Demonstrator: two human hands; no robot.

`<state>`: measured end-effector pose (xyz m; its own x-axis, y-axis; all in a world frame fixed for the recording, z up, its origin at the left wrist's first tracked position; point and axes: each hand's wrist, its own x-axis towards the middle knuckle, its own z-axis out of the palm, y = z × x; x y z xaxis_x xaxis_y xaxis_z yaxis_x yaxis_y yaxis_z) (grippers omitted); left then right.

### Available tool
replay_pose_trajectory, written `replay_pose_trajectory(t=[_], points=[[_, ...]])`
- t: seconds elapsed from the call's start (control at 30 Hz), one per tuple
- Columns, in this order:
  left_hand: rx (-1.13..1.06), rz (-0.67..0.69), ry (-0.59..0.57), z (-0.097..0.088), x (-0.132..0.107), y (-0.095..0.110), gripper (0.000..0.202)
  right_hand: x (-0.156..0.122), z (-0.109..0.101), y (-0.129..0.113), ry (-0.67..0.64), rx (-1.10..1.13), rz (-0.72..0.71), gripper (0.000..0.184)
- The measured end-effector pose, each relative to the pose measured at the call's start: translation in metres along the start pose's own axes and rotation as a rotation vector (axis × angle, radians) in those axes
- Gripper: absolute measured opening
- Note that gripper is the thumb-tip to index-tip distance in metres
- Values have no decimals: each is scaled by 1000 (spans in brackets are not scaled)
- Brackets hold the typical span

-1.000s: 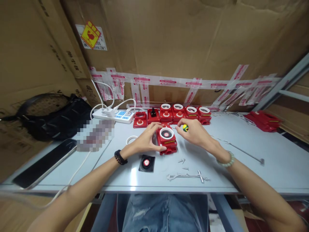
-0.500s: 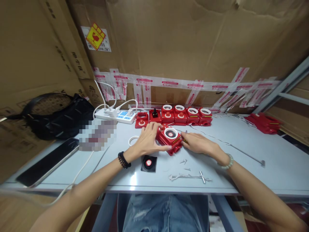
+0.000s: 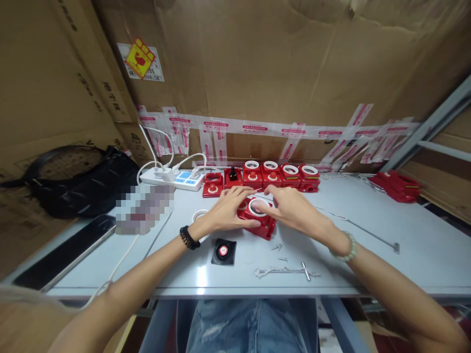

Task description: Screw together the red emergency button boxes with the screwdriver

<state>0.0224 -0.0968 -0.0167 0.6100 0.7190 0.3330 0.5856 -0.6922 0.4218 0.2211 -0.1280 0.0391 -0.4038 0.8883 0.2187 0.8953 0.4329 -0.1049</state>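
A red box-shaped unit (image 3: 262, 224) with a white ring on its round top lies tilted on the grey table (image 3: 368, 250) in front of me. My left hand (image 3: 230, 211) grips its left side, thumb along the near edge. My right hand (image 3: 289, 208) rests over the top of the unit, fingers curled onto the white ring. A black square part with a red centre (image 3: 223, 251) lies just near of the unit. Loose screws (image 3: 277, 247) and a metal cross-shaped tool (image 3: 287, 268) lie to the near right.
A row of similar red units (image 3: 272, 175) lines the back of the table by the cardboard wall. A white power strip (image 3: 172, 177) with cables, a black bag (image 3: 84, 186) and a dark phone (image 3: 59, 255) sit at the left. More red parts (image 3: 395, 184) lie far right.
My right hand has lifted from the right side of the red unit and come over its top. The yellow-green-handled tool seen a second ago is hidden now. The left hand keeps its hold.
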Motion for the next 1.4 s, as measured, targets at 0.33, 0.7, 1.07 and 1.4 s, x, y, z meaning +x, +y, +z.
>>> replay_pose_trajectory(t=[0.33,0.7,1.07,1.4], points=[[-190,22,-29,11,5,-8,61,13,9,-16,-142,-176,-176,47],[-229,20,-15,12,7,-7,58,16,-7,-6,-329,-169,-369,38],[-247,-16,12,14,5,-8,63,17,-1,-14,-183,-315,-242,54],[-251,-16,19,15,5,-7,65,21,3,-17,-187,-290,-254,46]])
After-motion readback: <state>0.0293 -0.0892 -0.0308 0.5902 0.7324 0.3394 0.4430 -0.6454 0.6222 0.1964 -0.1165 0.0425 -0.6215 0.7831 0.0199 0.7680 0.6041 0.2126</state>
